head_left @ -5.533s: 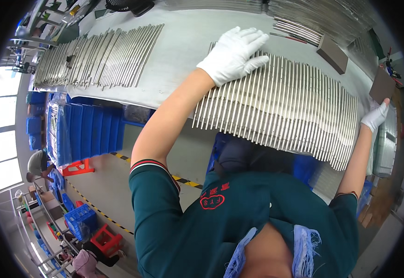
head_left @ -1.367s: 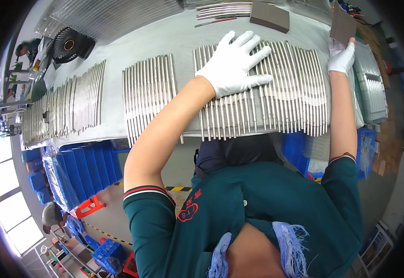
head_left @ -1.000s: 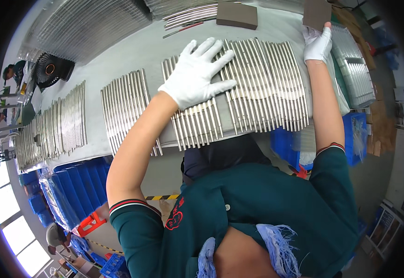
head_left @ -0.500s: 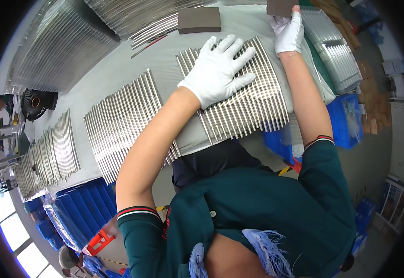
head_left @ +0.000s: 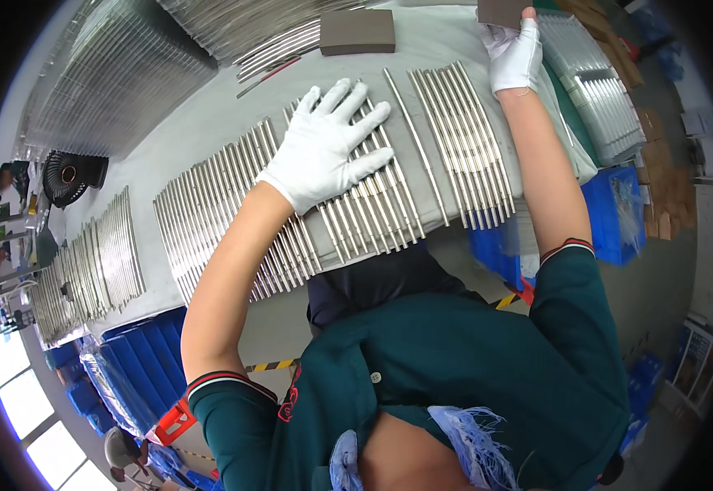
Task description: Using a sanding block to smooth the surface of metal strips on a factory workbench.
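Note:
My left hand (head_left: 328, 147), in a white glove, lies flat with fingers spread on a group of shiny metal rods (head_left: 377, 214). To its left, a wider row of similar rods (head_left: 217, 217) lies side by side. A single rod (head_left: 416, 143) lies by itself to the right of my hand. Farther right is another group of rods (head_left: 464, 147). My right hand (head_left: 514, 56), gloved with the thumb tip bare, grips a dark brown-grey block (head_left: 502, 11) at the far right of the table. The upper picture edge cuts that block off.
A second brown-grey block (head_left: 357, 33) lies at the far side, beside loose rods and a thin red stick (head_left: 269, 76). Clear plastic trays (head_left: 119, 74) are stacked far left, near a black fan (head_left: 70, 177). More rods (head_left: 90, 266) lie left. Blue bins (head_left: 610, 214) stand right, below the table.
My left hand has slid left, taking part of the right-hand rods toward the left row. A gap has opened, with one rod lying in it. My right hand still holds the block.

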A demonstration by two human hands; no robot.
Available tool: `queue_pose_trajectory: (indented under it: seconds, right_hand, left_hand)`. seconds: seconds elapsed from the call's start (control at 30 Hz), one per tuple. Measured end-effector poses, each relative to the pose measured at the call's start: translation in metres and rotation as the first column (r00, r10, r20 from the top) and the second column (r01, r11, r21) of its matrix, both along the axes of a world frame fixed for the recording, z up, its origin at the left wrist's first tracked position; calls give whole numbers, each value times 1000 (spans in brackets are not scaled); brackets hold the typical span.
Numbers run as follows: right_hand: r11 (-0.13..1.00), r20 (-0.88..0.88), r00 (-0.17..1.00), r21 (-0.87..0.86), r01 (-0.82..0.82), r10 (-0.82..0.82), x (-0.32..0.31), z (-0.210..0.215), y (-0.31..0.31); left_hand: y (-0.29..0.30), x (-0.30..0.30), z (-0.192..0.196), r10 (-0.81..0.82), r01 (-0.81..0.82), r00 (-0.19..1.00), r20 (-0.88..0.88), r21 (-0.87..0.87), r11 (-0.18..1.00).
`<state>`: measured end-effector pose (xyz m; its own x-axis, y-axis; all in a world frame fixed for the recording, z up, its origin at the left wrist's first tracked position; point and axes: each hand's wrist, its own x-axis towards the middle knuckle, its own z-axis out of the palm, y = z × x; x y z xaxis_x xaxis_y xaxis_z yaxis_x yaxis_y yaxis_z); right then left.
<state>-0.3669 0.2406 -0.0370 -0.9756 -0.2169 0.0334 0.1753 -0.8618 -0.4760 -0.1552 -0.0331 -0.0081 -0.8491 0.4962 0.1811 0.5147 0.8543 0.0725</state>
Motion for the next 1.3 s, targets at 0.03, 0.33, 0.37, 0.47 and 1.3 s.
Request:
queue_pose_trajectory:
  seconds: [0.03,0.33,0.37,0.47,1.3]
  right_hand:
    - [871,-67,933,-339,-355,354,0,0,8]
    - [878,6,937,350,326,-350,13,15,-35]
    - [899,-5,946,311,309,-323,15,16,-37]
    - [838,-149,909,351,417,-390,2,6,-18]
    - [817,-154,942,470,335,-298,32,16,-40]
  left_hand:
    - [-3,1,1,9,-9,1000,-5,-19,1000]
    - [106,-32,-4,-228,241,970,-88,188,952]
    - [116,-34,-6,-219,234,971,-91,218,947]
    - [127,-30,-18,-194,227,972,-136,298,927]
    - [82,53,10,-48,23,992,117,206,978]
